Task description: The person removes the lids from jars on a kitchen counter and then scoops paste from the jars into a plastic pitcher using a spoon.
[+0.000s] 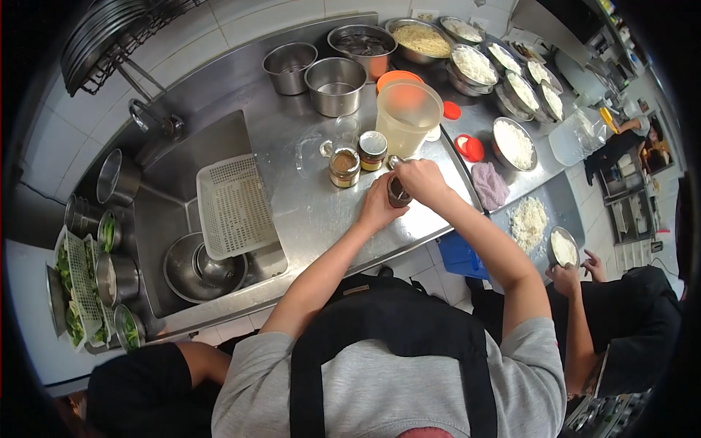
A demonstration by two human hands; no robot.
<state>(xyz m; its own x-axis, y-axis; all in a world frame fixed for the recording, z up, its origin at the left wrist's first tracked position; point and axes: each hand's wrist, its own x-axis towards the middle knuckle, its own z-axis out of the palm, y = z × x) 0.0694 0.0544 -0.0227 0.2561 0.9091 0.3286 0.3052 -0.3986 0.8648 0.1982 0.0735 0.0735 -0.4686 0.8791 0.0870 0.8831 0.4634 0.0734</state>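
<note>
My left hand (381, 206) is wrapped round a small jar of dark brown contents (398, 191), held over the steel counter (307, 193). Above the jar, my right hand (420, 179) is closed on a metal spoon (395, 161), whose lower part is hidden. Just left of my hands stand two more jars, one with light brown contents (344, 166) and one with a whitish top (372, 148). Behind them is a tall translucent container (409, 120). An empty glass (347, 129) lies near the jars.
Steel pots (335, 91) stand at the back. A sink (175, 168) with a perforated white basket (235, 208) is at left. Bowls of rice (514, 144) and a pink cloth (489, 185) are at right. A co-worker's hands (566, 277) hold a bowl at right; another person is at lower left.
</note>
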